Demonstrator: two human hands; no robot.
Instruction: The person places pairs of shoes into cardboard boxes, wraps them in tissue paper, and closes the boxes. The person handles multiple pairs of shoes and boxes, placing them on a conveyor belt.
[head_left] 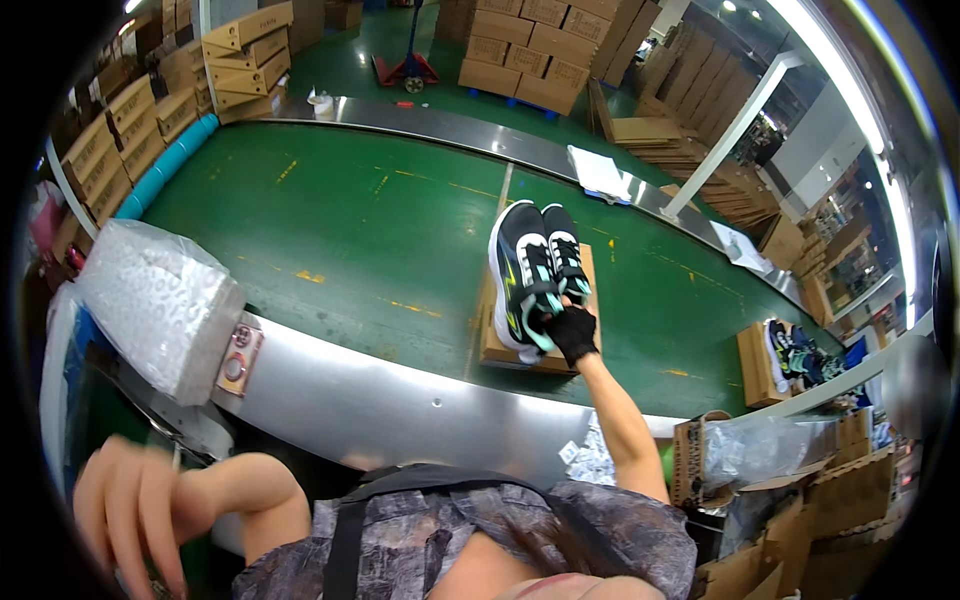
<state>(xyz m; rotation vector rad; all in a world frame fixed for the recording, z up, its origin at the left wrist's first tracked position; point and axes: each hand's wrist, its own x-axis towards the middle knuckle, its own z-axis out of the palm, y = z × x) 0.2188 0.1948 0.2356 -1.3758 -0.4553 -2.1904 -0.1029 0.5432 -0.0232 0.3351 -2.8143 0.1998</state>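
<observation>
Black-gloved right hand is being closed on black sneakers, atop cardboard box, green belt. Left hand is being held open, empty, nr belt edge.

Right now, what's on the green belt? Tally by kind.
Shoes: 4, two under the gloved right hand at and, two farther right
Shoe boxes under them: 2, and
White sheets at the far rail: 2, and
Total: 8

The left hand is blurred, its fingers cut off by the lower edge. The gloved right hand hides the sneakers' heels.
</observation>
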